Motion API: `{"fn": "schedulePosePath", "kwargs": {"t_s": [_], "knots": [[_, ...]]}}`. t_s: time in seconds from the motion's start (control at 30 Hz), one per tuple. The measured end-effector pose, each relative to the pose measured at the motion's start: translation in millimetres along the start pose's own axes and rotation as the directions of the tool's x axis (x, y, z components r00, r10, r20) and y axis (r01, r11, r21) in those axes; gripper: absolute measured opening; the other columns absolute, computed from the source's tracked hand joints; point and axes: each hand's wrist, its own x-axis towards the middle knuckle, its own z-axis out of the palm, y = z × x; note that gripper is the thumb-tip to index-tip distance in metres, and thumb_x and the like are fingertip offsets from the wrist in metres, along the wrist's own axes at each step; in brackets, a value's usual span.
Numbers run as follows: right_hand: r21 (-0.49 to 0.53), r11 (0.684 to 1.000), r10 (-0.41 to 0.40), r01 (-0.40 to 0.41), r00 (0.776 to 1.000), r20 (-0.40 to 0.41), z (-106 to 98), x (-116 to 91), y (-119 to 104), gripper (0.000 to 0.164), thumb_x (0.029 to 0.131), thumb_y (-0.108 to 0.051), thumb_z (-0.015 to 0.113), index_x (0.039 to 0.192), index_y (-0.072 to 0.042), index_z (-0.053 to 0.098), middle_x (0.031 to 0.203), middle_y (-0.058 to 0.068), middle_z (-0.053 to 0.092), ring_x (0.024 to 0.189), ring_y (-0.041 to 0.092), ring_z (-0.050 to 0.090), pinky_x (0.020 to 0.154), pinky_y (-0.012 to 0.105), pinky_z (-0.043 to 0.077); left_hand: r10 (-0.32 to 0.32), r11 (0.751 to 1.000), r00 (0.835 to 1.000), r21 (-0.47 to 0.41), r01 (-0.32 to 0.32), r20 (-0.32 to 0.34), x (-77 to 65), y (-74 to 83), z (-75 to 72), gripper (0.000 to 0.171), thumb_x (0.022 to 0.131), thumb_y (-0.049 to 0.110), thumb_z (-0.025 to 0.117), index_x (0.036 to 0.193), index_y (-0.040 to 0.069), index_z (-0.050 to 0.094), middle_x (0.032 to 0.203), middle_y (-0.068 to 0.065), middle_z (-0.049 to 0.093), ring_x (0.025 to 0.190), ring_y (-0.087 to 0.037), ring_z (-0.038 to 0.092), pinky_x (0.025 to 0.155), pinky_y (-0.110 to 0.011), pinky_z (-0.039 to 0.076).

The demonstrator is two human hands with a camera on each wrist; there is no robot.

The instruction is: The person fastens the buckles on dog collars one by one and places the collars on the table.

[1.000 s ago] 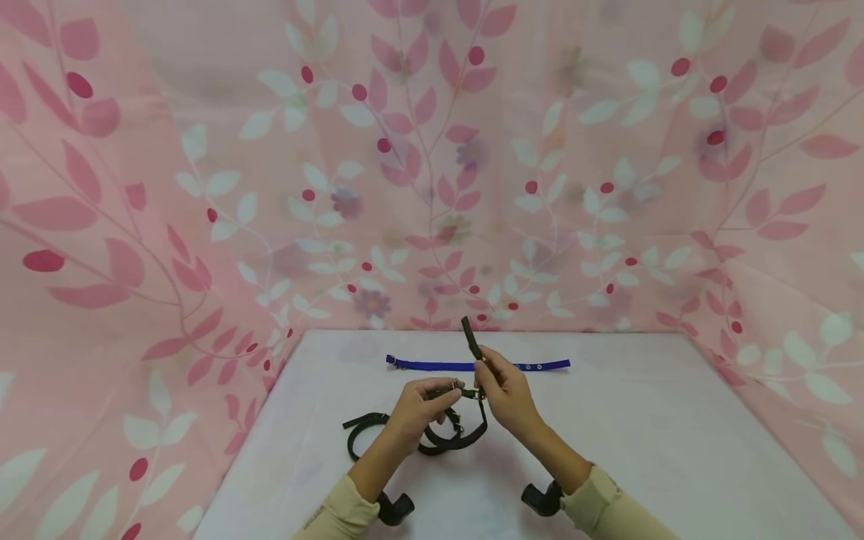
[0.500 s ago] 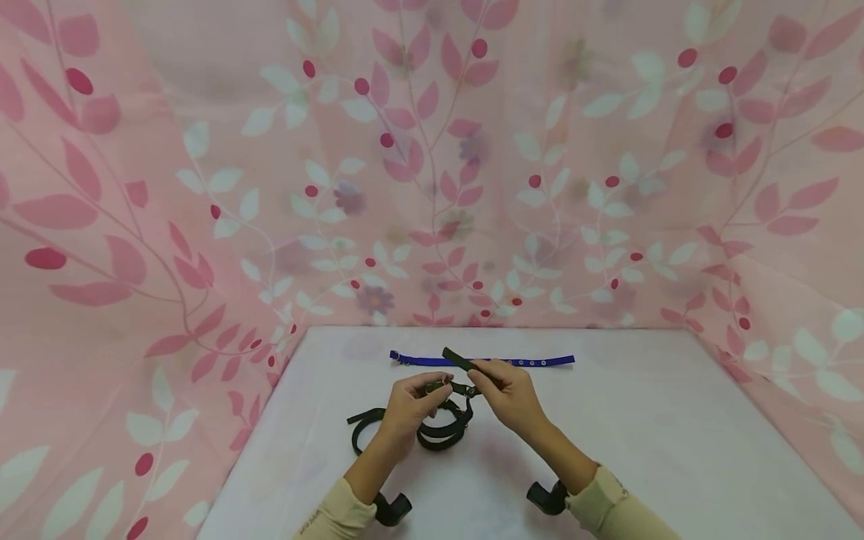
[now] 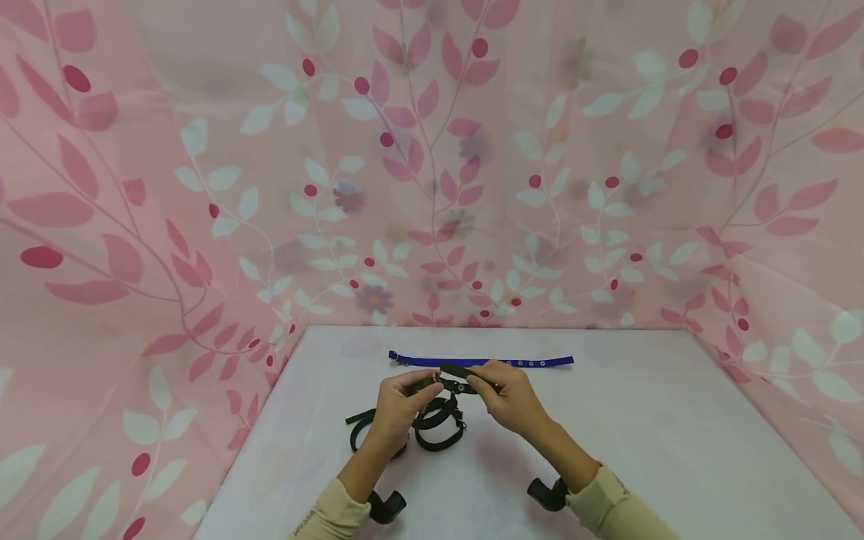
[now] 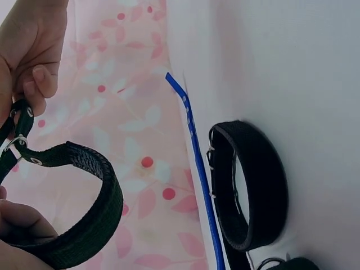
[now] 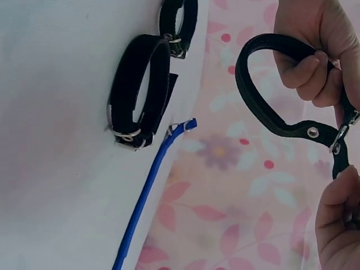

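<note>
Fingers on collar (blue strap beyond)

We are counting four collars: one blue collar, two black collars and one dark green collar. We are counting two hands, two wrist cameras, one tabletop.

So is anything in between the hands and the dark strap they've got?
Nothing visible: the left hand and the right hand both hold the dark strap. The blue strap and black loops lie on the table, not in between.
</note>
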Motion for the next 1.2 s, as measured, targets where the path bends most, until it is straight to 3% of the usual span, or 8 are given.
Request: {"fn": "schedulePosePath", "kwargs": {"t_s": [0.13, 0.37, 0.6, 0.8, 1.03, 1.2], "knots": [[-0.003, 0.999, 0.035, -0.035, 0.997, 0.071, 1, 1, -5, 0.013, 0.095, -0.009, 0.065, 0.102, -0.008, 0.075, 0.081, 0.001, 0.062, 0.052, -0.001, 0.051, 0.046, 0.020, 0.049, 0.023, 1.000, 1.000, 0.018, -0.023, -0.003, -1.0, 0.5, -2.7, 0.034, 0.083, 0.012, 0.080, 0.111, -0.006, 0.071, 0.086, 0.002, 0.069, 0.062, -0.006, 0.050, 0.055, -0.020, 0.043], [-0.024, 0.994, 0.111, -0.108, 0.984, 0.143, 1, 1, -13, 0.013, 0.095, -0.009, 0.065, 0.103, -0.007, 0.075, 0.085, 0.004, 0.063, 0.059, 0.002, 0.054, 0.046, 0.021, 0.052, 0.051, 0.998, 0.999, 0.038, -0.051, 0.013, -2.5, 0.1, -5.1, 0.033, 0.084, 0.013, 0.080, 0.111, -0.003, 0.072, 0.088, 0.001, 0.068, 0.066, -0.007, 0.053, 0.057, -0.019, 0.047], [-0.039, 0.986, 0.166, -0.161, 0.962, 0.219, 0, 2, -10, 0.012, 0.096, -0.009, 0.064, 0.101, -0.009, 0.075, 0.083, 0.004, 0.063, 0.052, 0.002, 0.054, 0.046, 0.022, 0.051, 0.055, 0.996, 0.997, 0.070, -0.059, 0.057, -1.5, -3.0, -7.0, 0.033, 0.083, 0.013, 0.079, 0.111, -0.003, 0.072, 0.105, -0.010, 0.071, 0.086, -0.012, 0.069, 0.075, -0.029, 0.059], [-0.036, 0.989, 0.149, -0.144, 0.961, 0.233, 1, 1, -5, 0.012, 0.096, -0.010, 0.063, 0.099, -0.011, 0.075, 0.082, 0.001, 0.061, 0.053, 0.002, 0.052, 0.049, 0.021, 0.049, 0.052, 0.994, 0.994, 0.094, -0.062, 0.100, -0.6, -3.3, -7.1, 0.032, 0.083, 0.013, 0.080, 0.112, -0.001, 0.073, 0.108, -0.018, 0.071, 0.087, -0.014, 0.071, 0.076, -0.028, 0.059], [-0.098, 0.994, 0.058, -0.042, 0.984, 0.168, 6, -1, -3, 0.014, 0.093, -0.013, 0.068, 0.103, -0.010, 0.078, 0.089, -0.001, 0.057, 0.076, 0.006, 0.048, 0.060, 0.020, 0.047, 0.057, 0.994, 0.992, 0.082, -0.067, 0.113, -1.8, -2.6, -4.3, 0.032, 0.084, 0.012, 0.079, 0.111, -0.004, 0.072, 0.113, -0.023, 0.069, 0.092, -0.014, 0.071, 0.079, -0.027, 0.058], [-0.022, 0.999, 0.034, -0.030, 0.980, 0.195, 9, -2, -7, 0.022, 0.097, -0.008, 0.062, 0.115, -0.002, 0.072, 0.096, 0.007, 0.054, 0.069, 0.005, 0.054, 0.059, 0.019, 0.052, 0.063, 0.993, 0.991, 0.095, -0.075, 0.117, -1.8, -5.8, -2.5, 0.028, 0.084, 0.009, 0.078, 0.107, -0.007, 0.072, 0.108, -0.023, 0.071, 0.093, -0.013, 0.071, 0.081, -0.027, 0.058]]}}
